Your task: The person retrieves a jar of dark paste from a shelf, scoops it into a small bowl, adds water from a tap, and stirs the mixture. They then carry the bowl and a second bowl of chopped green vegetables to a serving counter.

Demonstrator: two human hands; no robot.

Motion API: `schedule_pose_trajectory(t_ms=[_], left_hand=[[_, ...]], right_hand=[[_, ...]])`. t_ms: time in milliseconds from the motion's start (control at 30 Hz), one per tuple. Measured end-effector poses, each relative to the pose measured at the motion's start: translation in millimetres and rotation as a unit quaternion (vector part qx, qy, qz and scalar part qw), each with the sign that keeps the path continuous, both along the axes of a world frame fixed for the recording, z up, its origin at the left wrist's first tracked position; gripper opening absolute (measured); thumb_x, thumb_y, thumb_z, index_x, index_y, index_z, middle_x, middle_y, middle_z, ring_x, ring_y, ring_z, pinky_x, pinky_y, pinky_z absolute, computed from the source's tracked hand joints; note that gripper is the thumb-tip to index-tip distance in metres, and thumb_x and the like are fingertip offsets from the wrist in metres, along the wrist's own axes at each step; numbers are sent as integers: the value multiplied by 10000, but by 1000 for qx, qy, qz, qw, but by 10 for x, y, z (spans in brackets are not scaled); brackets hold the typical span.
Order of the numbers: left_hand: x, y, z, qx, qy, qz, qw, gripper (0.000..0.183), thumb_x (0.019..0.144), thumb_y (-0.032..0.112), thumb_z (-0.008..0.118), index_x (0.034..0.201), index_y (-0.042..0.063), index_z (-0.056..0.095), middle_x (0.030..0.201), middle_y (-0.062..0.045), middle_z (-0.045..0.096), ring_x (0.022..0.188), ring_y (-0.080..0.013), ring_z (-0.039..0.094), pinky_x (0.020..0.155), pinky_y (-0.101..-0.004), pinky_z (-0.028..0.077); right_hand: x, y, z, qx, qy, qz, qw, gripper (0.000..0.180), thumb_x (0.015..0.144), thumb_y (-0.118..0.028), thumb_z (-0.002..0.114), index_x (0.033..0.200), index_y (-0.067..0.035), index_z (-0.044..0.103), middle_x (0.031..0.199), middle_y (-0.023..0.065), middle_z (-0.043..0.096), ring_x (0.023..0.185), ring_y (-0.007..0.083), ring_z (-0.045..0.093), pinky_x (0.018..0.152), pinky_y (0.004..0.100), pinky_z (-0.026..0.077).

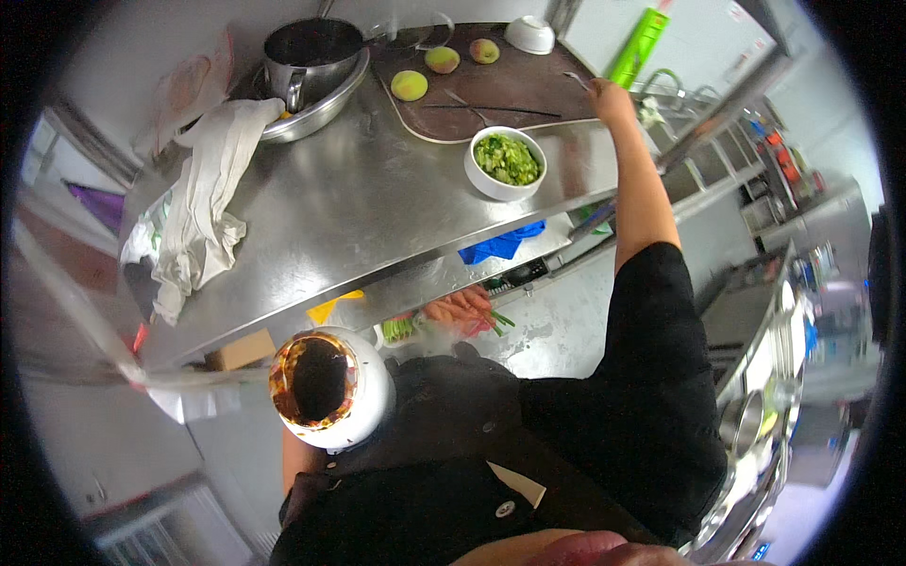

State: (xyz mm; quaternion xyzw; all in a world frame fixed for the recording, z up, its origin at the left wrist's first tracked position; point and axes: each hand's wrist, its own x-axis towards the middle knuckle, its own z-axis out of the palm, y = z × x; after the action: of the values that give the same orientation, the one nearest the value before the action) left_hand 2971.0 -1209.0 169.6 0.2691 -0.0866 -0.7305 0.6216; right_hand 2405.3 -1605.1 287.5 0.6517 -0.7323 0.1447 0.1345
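My right hand (612, 101) reaches out over the right edge of a brown tray (524, 81), its fingers closed around the handle of a small metal spoon (577, 80). Close to my body is a white bowl (374, 389) holding dark sauce (320, 378), with oily smears around its rim. My left forearm (301, 460) runs up beneath that bowl, which hides the hand supporting it. Chopped green vegetables (507, 158) fill another white bowl (499, 187) at the tray's front edge. On the tray lie a second metal utensil (466, 105) and a dark chopstick (513, 110).
Three peaches (442, 60) and an overturned white bowl (531, 35) sit on the tray. A metal pot (315, 60) rests in a steel basin (340, 99) on the steel table (340, 191), near a pale cloth (212, 191). Carrots (460, 311) lie below; a sink (686, 173) stands right.
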Motion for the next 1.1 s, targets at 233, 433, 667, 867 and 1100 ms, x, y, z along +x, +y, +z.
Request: schedule_pose_trajectory(t_ms=[233,433,667,867,1100], left_hand=[[-1026,394,240,-5,-56,140,989,487,924,407,422,1259,56,469,1207,-218,521,1068,-356,534,919,-515,419],[-1610,425,287,-28,-51,171,984,573,907,486,410,1317,85,429,1288,-245,457,1151,-407,465,992,-588,320],[-1747,580,12,40,-231,177,956,582,928,437,402,1387,86,333,1358,-248,393,1233,-410,408,1054,-558,281],[-1500,638,-401,20,-34,226,973,524,953,361,398,1393,89,315,1381,-217,379,1258,-373,395,1074,-523,277],[-1780,322,274,-20,-22,197,980,586,899,469,426,1306,47,426,1281,-183,485,1155,-315,498,982,-449,415]], right_hand=[[-413,-922,-429,45,62,31,997,263,851,-291,549,1029,-118,635,1026,179,636,955,395,595,823,490,470],[-654,-1057,-281,65,43,88,993,244,874,-271,496,986,-80,598,950,209,637,901,410,600,771,496,470],[69,-135,589,140,-234,340,900,177,927,-213,505,990,-56,554,719,10,556,644,123,516,606,281,431],[696,574,1002,265,-154,541,784,86,873,-125,578,871,-41,557,656,-15,484,618,90,446,570,275,404],[1140,733,801,297,-29,577,760,157,778,-140,592,808,-35,479,666,129,552,615,286,541,562,375,409]])
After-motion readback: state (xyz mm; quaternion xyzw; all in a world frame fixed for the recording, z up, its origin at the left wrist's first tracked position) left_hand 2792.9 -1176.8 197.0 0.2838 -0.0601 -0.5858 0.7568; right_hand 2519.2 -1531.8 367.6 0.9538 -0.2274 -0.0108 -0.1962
